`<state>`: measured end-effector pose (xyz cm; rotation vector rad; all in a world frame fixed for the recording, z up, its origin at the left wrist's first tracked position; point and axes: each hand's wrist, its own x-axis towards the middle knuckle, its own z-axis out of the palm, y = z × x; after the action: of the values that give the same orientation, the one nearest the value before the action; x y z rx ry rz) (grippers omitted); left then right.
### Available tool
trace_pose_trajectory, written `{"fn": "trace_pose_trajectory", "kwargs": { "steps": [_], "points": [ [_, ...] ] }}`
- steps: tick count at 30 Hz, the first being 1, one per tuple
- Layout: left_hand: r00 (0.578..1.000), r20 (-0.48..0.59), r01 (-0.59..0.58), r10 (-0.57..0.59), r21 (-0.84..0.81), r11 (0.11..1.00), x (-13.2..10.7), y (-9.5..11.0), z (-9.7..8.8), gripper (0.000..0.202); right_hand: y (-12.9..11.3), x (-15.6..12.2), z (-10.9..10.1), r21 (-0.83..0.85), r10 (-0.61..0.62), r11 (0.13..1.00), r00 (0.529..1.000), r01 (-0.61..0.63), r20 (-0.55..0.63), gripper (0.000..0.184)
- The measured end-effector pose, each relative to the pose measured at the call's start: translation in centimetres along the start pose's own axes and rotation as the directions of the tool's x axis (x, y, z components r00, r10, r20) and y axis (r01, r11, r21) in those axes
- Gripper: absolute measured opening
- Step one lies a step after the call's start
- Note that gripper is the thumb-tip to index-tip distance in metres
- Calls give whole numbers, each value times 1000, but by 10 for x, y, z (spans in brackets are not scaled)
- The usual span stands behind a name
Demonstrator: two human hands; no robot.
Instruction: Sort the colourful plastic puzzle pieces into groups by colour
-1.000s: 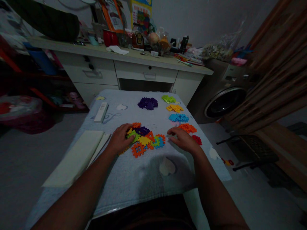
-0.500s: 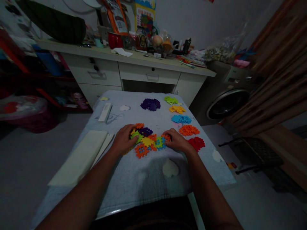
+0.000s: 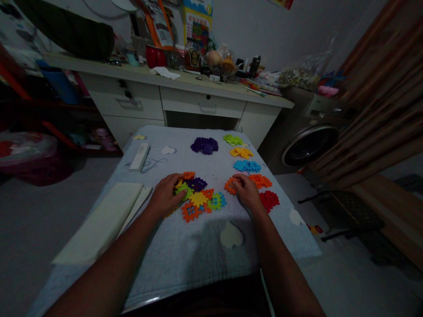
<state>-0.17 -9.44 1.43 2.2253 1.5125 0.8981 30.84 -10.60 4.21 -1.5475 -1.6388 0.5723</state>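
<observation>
My left hand [image 3: 167, 193] lies at the left edge of a mixed heap of plastic interlocking pieces. Its thumb is spread away from the fingers and rests against a green piece [image 3: 185, 191]; the fingertips are partly hidden behind the heap. In this heap are a dark purple piece [image 3: 197, 183], a yellow piece [image 3: 198, 199], an orange square piece [image 3: 191, 211] and a green-and-blue piece [image 3: 216, 201]. To the right, my right hand [image 3: 247, 191] pinches an orange interlocking piece [image 3: 230, 186], apart from the heap and just left of an orange pile [image 3: 260, 181].
Sorted piles stand further off: purple [image 3: 204, 145], green [image 3: 233, 139], yellow [image 3: 241, 152], blue [image 3: 247, 166] and red [image 3: 269, 200]. At the left of the cloth-covered table [image 3: 185, 255] lie a white box [image 3: 139, 157] and a folded pale sheet [image 3: 102, 220].
My right hand has drawn an orange piece off the heap's right side, toward the orange pile. My left hand stays at the heap's left edge. The view has shifted slightly.
</observation>
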Motion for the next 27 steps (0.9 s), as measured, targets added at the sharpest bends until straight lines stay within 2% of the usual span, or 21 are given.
{"fn": "trace_pose_trajectory", "kwargs": {
  "steps": [3,6,8,12,17,21,25,27],
  "points": [
    [1000,0,-5,5,2,1000,0,1,-1,50,2,3,-12,-69,-21,998,990,12,-140,34],
    [1000,1,-13,13,13,1000,0,0,0,51,9,7,-27,-118,10,992,964,-43,-267,39],
    [1000,4,-14,14,14,1000,0,-2,1,50,14,10,-35,-156,32,984,951,-84,-306,35],
    [1000,5,-5,5,2,1000,0,-4,3,48,20,14,-39,-247,22,965,964,-90,-265,23],
    [1000,7,-14,14,-2,1000,-1,-6,3,48,27,17,-31,-408,-55,912,974,-41,-221,17],
    [1000,10,-15,15,0,1000,-1,-6,3,49,34,14,-31,-505,-50,860,971,-77,-232,14],
    [1000,4,-1,1,-8,1000,-1,-4,3,50,27,10,-29,-537,-55,835,951,-124,-306,15],
    [1000,1,-1,1,-13,1000,-1,-2,2,49,16,9,-23,-525,-75,846,954,-94,-292,18]
  ]
}}
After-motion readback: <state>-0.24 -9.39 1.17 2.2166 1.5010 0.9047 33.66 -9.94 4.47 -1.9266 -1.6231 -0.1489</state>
